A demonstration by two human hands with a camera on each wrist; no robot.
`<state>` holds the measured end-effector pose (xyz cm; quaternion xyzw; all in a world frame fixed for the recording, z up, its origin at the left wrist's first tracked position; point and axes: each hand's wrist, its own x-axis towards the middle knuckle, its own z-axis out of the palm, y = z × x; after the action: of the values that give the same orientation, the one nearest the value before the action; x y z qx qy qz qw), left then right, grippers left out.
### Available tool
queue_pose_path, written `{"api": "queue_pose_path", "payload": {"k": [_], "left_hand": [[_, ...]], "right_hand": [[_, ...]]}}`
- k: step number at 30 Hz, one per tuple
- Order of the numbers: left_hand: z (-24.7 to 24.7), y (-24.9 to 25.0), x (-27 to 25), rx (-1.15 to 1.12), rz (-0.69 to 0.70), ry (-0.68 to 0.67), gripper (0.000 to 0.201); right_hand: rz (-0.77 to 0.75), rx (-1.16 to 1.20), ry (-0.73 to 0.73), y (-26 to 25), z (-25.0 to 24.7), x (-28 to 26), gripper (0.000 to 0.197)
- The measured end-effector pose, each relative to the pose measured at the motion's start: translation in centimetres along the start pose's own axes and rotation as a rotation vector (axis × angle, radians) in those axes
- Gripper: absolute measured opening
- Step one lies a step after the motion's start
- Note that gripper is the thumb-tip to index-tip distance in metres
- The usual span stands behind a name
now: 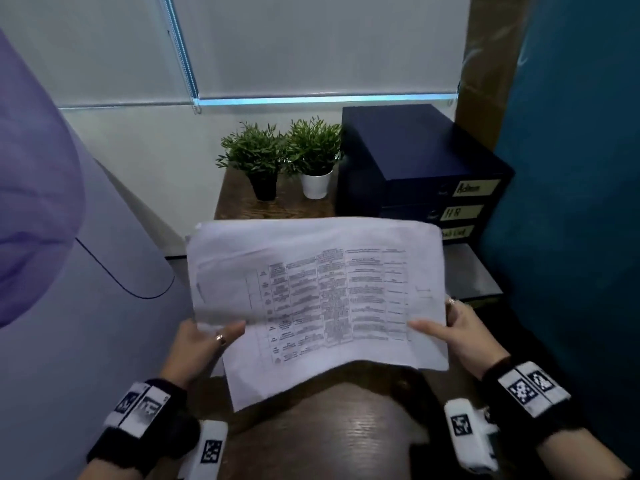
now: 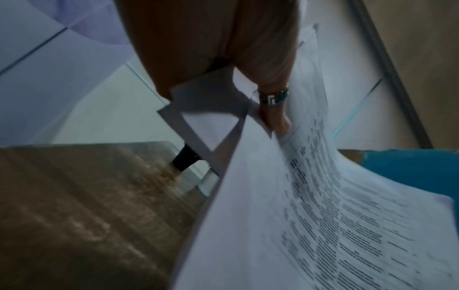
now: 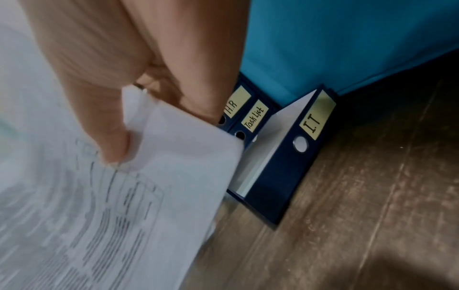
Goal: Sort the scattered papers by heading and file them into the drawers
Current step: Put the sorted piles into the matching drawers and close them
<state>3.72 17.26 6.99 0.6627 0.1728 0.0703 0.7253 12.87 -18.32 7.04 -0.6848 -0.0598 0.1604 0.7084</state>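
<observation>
Now sorting: my left hand (image 1: pixel 204 337) and right hand (image 1: pixel 460 327) each pinch sheaf of papers (image 1: pixel 311 292), thumbs on top. Next, I read heading, match drawers (image 1: pixel 460 211) right of frame.

Bare wooden desk (image 1: pixel 311 438) open below the held sheaf of papers (image 1: pixel 311 289), two potted plants (image 1: pixel 284 157) standing at the far edge, navy drawer unit (image 1: pixel 415 161) filling the right rear, open "I.T" drawer (image 3: pixel 285 166) jutting forward, teal partition (image 1: pixel 571 202) closing the right side.
</observation>
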Motion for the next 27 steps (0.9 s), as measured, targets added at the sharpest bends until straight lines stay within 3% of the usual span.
{"api": "queue_pose_path", "payload": {"k": [1, 3, 6, 10, 13, 18, 22, 25, 27], "left_hand": [[0.1, 0.2, 0.0, 0.01, 0.032, 0.007, 0.03], [0.1, 0.3, -0.1, 0.046, 0.068, 0.052, 0.032], [0.0, -1.1, -0.3, 0.195, 0.057, 0.085, 0.051], [0.9, -3.0, -1.2, 0.246, 0.065, 0.05, 0.03], [1.9, -3.6, -1.7, 0.18, 0.066, 0.02, 0.038], [2.3, -3.5, -1.8, 0.137, 0.055, 0.072, 0.022], [2.4, -3.9, -1.8, 0.109, 0.062, 0.062, 0.027], [2.8, -4.7, -2.8, 0.127, -0.003, 0.089, 0.023], [2.9, -3.6, -3.2, 0.17, 0.015, 0.078, 0.02]], "right_hand": [[-0.038, 0.002, 0.045, -0.2, -0.1, -0.2, 0.078], [-0.095, 0.023, 0.123, -0.2, 0.0, -0.8, 0.086], [-0.044, 0.041, 0.128, 0.6, 0.6, -2.0, 0.058], [0.079, -0.156, 0.084, 2.6, 1.2, -2.3, 0.031], [0.093, -0.144, 0.113, 2.7, 1.2, -2.3, 0.032], [0.011, 0.009, 0.108, 1.4, 1.2, -2.7, 0.034], [0.039, 0.047, 0.085, 2.3, 0.8, -2.8, 0.073], [0.012, -0.078, 0.105, 2.4, 1.5, -3.1, 0.106], [-0.061, -0.303, 0.318, 1.5, 1.6, -2.9, 0.11]]}}
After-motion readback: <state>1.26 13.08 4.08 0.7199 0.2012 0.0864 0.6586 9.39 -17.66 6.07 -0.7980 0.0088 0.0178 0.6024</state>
